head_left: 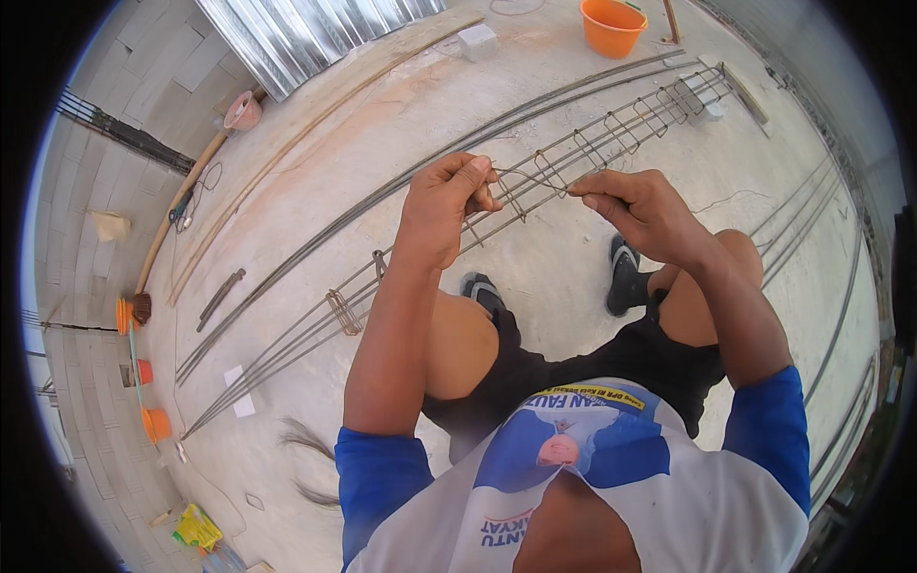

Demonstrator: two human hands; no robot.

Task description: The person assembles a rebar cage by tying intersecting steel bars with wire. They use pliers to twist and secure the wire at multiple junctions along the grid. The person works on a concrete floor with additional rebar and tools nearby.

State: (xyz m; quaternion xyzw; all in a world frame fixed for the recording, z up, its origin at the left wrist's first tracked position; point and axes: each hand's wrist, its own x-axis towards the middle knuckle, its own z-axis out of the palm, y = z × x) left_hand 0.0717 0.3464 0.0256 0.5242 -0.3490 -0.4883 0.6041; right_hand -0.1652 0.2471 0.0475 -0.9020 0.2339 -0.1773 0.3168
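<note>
A thin, bent tie wire (527, 178) stretches between my two hands, above a long rebar cage (589, 151). My left hand (444, 202) is closed, pinching the wire's left end between thumb and fingers. The other end sits in the pinch of my right hand (642, 212). Square stirrups cross the cage's long bars on its right half. Several loose stirrups (344, 313) are bunched on the bars farther left. Close to my left forearm, a small dark tool (379, 263) rests on the bars, partly hidden by the arm.
Long loose rebars (382, 196) lie beyond the cage, with more bars (802, 220) at the right. A concrete block (705, 105) is under the cage's far end. An orange basin (612, 29) and corrugated sheets (301, 33) are at the back. A long-handled tool (220, 298) lies left.
</note>
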